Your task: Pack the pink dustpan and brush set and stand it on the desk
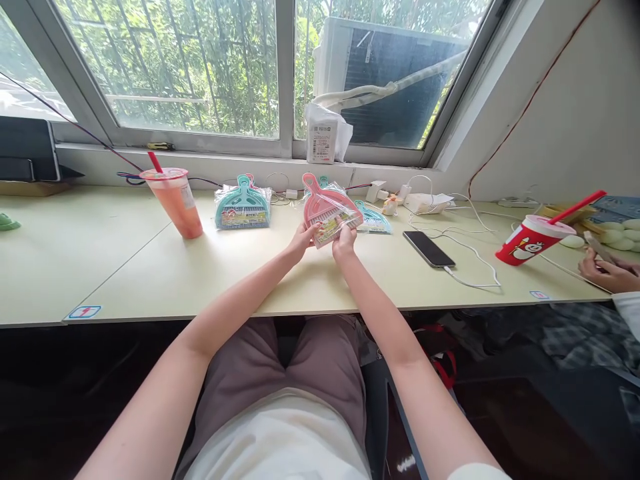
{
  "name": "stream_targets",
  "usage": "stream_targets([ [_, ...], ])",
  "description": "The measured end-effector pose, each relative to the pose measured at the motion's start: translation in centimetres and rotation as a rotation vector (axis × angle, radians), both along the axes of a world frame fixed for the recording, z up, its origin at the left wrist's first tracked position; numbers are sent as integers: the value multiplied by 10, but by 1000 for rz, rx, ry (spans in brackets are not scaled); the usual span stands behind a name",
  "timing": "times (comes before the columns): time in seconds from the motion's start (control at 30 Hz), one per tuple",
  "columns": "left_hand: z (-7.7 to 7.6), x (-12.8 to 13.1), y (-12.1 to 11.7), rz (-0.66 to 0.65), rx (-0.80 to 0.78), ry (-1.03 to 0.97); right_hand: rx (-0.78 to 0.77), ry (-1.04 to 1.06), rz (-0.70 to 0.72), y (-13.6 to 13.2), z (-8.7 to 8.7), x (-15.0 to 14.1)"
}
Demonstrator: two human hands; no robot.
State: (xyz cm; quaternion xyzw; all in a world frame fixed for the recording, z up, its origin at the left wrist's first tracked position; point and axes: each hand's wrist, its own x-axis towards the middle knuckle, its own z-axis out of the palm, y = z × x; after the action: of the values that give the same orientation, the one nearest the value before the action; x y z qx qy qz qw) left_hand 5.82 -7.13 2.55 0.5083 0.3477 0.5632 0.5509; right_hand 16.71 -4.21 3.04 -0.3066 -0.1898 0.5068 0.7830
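Fingers (311, 231) of both hands grip pink dustpan (331, 210); arms (245, 285) outstretched

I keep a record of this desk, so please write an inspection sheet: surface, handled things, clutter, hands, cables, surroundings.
Surface: pale table, arrow sticker front left.
Handled things: pink dustpan pack, clear-wrapped; turquoise pack to its left, light-blue pack partly behind.
Clutter: orange drink, red cup, phone.
Hands: left hand and right hand hold the pink dustpan pack's lower part.
Cables: white cable plugged into the phone; dark wire back left.
Surroundings: window ahead; another person's hand at right.
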Motion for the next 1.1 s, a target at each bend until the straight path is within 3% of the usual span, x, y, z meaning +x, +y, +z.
stream_targets([
  [0.23, 0, -3, -1, 37, 18, -68, -18, -81, -14, 2, -9, -9],
  [0.5, 3, -7, 1, 148, 20, -122, -15, -51, 112, 4, -5, -5],
  [0.93, 0, -5, 0, 108, 102, -113, -73, -88, 70, 2, -9, -7],
  [1.1, 2, -9, 4, 194, 170, -128, 79, -117, 193, 0, -4, -7],
])
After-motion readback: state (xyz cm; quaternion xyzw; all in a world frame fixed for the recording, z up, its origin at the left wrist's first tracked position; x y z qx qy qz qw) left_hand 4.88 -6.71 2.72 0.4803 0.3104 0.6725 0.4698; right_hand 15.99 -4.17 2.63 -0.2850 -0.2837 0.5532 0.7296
